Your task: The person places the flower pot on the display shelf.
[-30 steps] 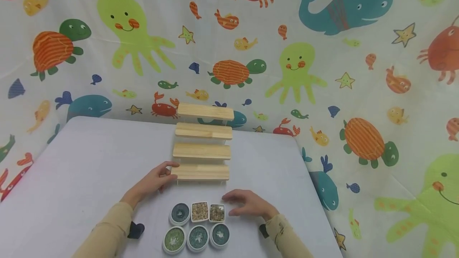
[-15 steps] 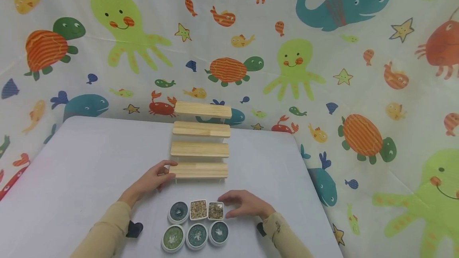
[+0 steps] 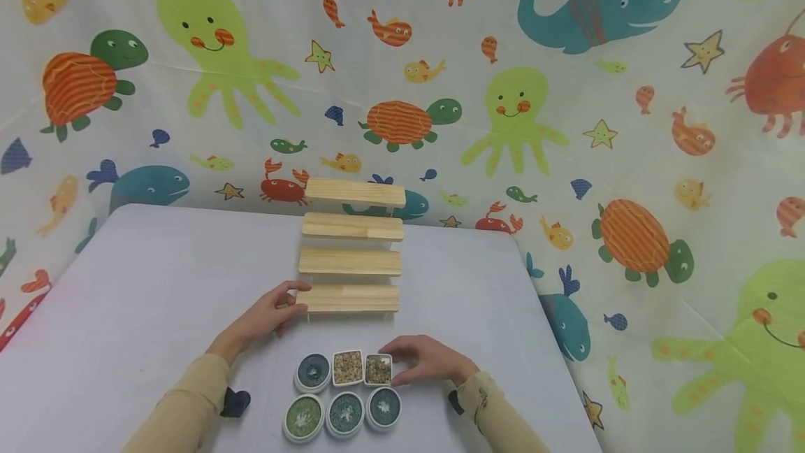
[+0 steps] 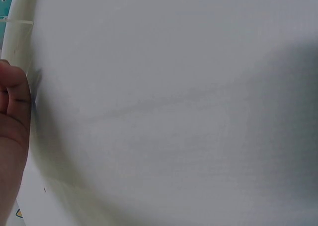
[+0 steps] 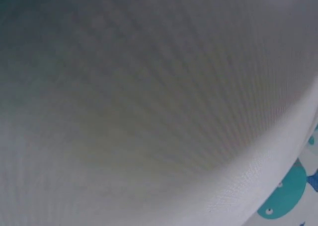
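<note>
White desk [image 3: 157, 285] under everything. Stepped wooden rack [image 3: 351, 254] just beyond the left hand [image 3: 267, 317], fingers [image 3: 291, 288] curled on the lowest step's left end. Six small pots close below. Right hand [image 3: 430, 361] with fingers [image 3: 402, 348] bent round the square pebble pot [image 3: 378, 370], right of its twin [image 3: 348, 368].

Bright, even light; blurred wrist views
</note>
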Available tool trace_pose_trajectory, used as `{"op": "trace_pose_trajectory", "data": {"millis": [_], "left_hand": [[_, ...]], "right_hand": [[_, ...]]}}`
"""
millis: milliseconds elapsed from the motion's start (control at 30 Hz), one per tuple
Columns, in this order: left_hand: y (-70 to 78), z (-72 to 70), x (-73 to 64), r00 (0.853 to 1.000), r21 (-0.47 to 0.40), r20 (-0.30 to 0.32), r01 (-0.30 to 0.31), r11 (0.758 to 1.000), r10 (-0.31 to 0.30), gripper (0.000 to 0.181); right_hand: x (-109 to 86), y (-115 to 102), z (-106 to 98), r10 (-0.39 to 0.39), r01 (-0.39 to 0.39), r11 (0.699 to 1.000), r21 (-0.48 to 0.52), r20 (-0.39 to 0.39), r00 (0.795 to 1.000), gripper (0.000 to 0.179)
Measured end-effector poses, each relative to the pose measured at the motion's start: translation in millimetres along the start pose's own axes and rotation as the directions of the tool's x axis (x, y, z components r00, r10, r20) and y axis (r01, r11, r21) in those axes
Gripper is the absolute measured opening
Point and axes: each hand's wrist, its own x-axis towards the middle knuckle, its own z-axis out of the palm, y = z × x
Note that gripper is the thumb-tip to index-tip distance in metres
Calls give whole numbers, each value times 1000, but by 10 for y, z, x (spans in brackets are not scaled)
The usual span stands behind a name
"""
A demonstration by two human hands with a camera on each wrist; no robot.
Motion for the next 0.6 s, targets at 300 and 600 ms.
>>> {"op": "trace_pose_trajectory", "data": {"millis": [300,600], "left_hand": [[-11,6,0,1000,14,-3,12,1000,-12,53],[-16,12,6,1000,36,11,-14,999,14,51]], "right_hand": [[14,-26,26,14,-14,1000,-9,1,1000,51],[34,-20,12,-15,15,999,-37,1,1000,47]]}}
